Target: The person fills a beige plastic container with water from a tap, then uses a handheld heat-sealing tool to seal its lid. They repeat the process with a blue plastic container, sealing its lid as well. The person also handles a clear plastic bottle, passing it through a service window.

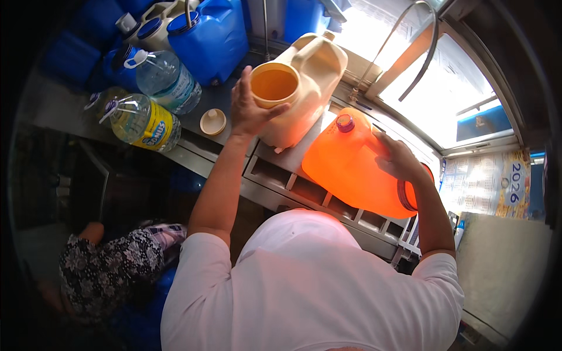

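My left hand (249, 111) grips the wide round mouth of a beige plastic water jug (313, 76), thumb and fingers on either side of the rim. The mouth is uncapped and faces me. Its round cream lid (212, 121) lies apart on the metal counter. To the right, my right hand (401, 157) is closed around the handle of a translucent orange water jug (345, 158). The orange jug is tilted over, with a small red cap on its upper left and a wide dark-rimmed end beside my right forearm.
Two clear bottles, one with a yellow label (153, 126), stand left on the counter, before several blue jugs (213, 44). A bent metal spout (430, 35) hangs by the bright window. Slotted openings (307, 188) line the counter's front. Another person (111, 266) is at the lower left.
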Motion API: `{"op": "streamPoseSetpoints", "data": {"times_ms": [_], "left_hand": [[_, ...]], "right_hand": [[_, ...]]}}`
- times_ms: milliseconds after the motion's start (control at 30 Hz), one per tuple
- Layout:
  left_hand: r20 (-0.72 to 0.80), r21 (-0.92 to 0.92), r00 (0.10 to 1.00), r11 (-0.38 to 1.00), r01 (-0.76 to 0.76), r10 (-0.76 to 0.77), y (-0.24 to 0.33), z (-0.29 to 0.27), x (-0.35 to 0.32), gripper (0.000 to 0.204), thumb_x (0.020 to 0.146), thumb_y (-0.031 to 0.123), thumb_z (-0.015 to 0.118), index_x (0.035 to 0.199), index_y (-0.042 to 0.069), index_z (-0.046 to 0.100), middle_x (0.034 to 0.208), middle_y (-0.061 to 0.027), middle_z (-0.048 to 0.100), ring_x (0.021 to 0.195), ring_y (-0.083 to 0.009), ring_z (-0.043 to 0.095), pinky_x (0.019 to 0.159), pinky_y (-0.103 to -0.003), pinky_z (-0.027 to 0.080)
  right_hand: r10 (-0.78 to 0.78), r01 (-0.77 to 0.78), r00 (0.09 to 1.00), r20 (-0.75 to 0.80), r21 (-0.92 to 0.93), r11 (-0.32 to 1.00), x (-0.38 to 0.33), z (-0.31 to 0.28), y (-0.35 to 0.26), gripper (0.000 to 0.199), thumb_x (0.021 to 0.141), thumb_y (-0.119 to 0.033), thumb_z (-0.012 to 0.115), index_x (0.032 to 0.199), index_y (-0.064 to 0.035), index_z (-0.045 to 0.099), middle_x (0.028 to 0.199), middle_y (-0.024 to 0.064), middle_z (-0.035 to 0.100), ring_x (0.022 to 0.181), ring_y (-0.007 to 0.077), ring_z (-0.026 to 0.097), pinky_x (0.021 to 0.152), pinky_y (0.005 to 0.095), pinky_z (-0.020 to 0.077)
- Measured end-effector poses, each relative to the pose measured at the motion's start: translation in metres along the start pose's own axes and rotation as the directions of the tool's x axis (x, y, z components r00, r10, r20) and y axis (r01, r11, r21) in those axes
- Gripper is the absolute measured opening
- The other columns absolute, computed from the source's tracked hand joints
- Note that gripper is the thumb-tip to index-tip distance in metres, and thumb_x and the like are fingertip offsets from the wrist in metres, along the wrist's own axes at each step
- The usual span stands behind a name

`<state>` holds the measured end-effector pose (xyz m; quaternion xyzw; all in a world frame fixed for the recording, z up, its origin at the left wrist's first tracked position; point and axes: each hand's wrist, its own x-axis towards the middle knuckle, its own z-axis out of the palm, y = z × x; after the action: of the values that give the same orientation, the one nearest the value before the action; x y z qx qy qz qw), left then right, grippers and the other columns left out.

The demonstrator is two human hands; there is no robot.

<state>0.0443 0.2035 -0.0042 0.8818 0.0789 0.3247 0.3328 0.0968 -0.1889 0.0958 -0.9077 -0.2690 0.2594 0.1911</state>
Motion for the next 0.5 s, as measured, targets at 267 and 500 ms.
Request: {"op": "streamPoseSetpoints", "data": {"times_ms": [267,500], "left_hand": [[0.191,0.055,0.980,0.997,-0.060,0.049,0.071,0.091,0.025,0.117,0.076,0.075,0.069,0.159,0.010,0.018,0.155,-0.0234,0.031,0.143,-0.0437,0.030,0.118,-0.054,0.028],[0.447,-0.457,0.847,0.887,-0.061,0.288,0.028,0.078,0.042,0.102,0.080,0.063,0.074,0.158,0.013,0.030,0.160,-0.0220,0.030,0.150,-0.0373,0.027,0.122,-0.046,0.025]], "right_hand": [[-0.171,0.171,0.984,0.043,0.005,0.985,0.008,-0.001,0.002,0.061,0.081,-0.018,0.072,0.137,-0.0061,0.053,0.107,0.0213,0.068,0.100,0.0399,0.065,0.087,0.0474,0.0503],[-0.169,0.170,0.985,-0.010,0.107,0.980,0.014,0.009,-0.001,0.053,0.077,-0.015,0.075,0.126,-0.0020,0.058,0.106,0.0175,0.069,0.094,0.0347,0.067,0.085,0.0420,0.0520]]}}
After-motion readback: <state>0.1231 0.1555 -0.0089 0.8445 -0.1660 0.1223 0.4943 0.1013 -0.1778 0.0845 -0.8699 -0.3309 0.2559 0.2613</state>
